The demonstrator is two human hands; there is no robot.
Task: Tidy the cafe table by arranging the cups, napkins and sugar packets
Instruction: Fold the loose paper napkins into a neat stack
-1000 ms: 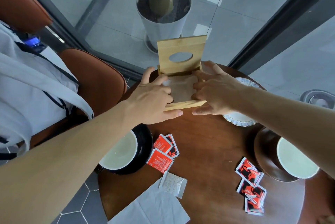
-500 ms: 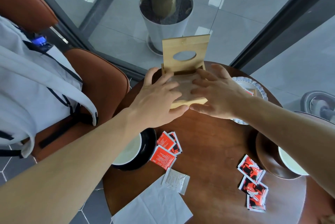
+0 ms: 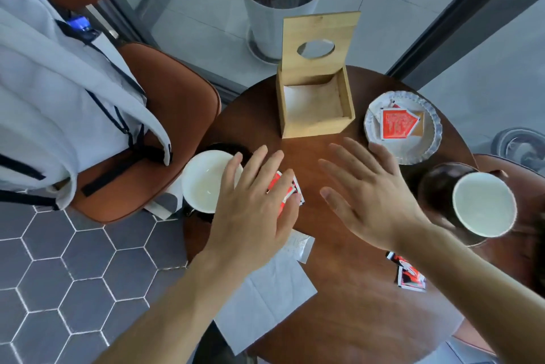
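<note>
Though fingers spread, hands [image 3: 253, 204] above table [image 3: 348, 290].

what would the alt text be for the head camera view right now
Seen from above, a person's left hand and right hand hover open, holding nothing, over a round wooden table; the left covers red sugar packets. Beyond them stands an open wooden napkin box, with a white cup at left, a paper cup at right, and a plate holding packets.

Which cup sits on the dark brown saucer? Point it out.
The cup at the table's right edge, beside the right hand; its brown saucer shows to its left. The other cup, by the left hand, sits on a black saucer.
</note>
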